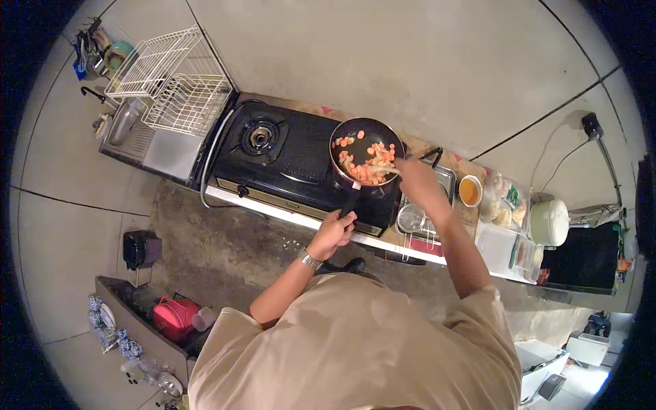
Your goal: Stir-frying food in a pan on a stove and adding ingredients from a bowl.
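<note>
A dark frying pan (355,146) sits over the right burner of a black gas stove (294,130). Sliced carrots (362,172) mixed with pale pieces lie mostly along its near and right side; a few slices are at the far left. My left hand (332,232), wearing a metal watch, is closed round the pan's black handle (350,199). Over the pan's right rim, my right hand (418,183) grips a pale, wooden-looking spatula (387,169) whose tip is down among the carrots. The tip's exact shape is hard to make out.
Right of the stove stand a metal tray (444,179) with a strainer (411,217), a bowl of orange-yellow contents (469,190), bagged food (506,201) and a pale green pot (549,222). To the left are a bare burner (260,138), a white dish rack (184,102) and a sink (126,126).
</note>
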`<act>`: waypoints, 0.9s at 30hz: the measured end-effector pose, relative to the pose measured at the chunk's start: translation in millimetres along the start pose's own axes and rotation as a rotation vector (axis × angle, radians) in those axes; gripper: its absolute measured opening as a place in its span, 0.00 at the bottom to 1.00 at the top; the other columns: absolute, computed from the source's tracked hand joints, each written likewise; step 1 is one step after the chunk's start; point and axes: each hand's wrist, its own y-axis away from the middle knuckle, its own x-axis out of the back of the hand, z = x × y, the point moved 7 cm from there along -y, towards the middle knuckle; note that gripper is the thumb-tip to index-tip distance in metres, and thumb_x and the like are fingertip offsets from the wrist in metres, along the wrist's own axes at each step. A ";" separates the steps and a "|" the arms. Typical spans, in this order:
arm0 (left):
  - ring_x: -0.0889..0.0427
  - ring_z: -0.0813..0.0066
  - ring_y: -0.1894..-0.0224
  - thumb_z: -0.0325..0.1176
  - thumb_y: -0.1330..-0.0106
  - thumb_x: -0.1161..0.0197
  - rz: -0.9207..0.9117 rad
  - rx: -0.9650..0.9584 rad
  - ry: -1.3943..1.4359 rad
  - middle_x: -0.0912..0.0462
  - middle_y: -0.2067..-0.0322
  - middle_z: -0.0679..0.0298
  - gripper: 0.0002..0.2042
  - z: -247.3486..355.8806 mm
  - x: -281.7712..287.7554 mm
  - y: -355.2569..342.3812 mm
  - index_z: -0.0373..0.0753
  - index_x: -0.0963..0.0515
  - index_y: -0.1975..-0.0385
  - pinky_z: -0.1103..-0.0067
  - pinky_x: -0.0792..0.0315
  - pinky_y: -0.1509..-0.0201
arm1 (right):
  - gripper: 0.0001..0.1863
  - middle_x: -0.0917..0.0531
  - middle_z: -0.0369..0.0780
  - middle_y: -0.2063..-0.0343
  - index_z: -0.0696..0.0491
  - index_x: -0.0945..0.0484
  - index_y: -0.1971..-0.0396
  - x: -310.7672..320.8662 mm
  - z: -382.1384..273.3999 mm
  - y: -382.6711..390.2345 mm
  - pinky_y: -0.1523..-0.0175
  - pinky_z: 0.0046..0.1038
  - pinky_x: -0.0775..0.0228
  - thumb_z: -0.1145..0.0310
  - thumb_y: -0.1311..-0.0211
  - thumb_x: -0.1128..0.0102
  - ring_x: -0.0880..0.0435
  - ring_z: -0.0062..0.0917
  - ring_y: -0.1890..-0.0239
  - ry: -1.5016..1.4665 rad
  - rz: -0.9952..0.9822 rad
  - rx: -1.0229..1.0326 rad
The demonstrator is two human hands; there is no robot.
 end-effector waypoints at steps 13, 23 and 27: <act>0.43 0.86 0.87 0.41 0.21 0.44 0.043 0.063 -0.014 0.36 0.83 0.75 0.12 -22.3 8.6 1.2 0.43 0.31 0.67 0.83 0.51 0.86 | 0.12 0.14 0.54 0.65 0.57 0.17 0.59 -43.2 30.9 -14.3 0.52 0.49 0.21 0.73 0.43 0.40 0.13 0.49 0.57 -0.001 -0.041 -0.178; 0.42 0.86 0.86 0.41 0.22 0.44 0.041 0.084 -0.058 0.35 0.82 0.75 0.14 -17.5 7.2 5.9 0.45 0.33 0.71 0.82 0.50 0.85 | 0.13 0.14 0.55 0.61 0.56 0.20 0.55 -35.0 21.3 -26.9 0.52 0.50 0.22 0.67 0.36 0.40 0.14 0.51 0.56 -0.107 -0.065 -0.172; 0.42 0.85 0.86 0.43 0.22 0.44 -0.007 0.012 -0.014 0.35 0.83 0.74 0.14 -14.2 3.4 -12.7 0.45 0.31 0.70 0.82 0.50 0.85 | 0.13 0.14 0.55 0.62 0.57 0.21 0.55 -47.2 -15.9 -39.5 0.51 0.49 0.22 0.69 0.38 0.37 0.14 0.52 0.56 -0.147 -0.104 -0.060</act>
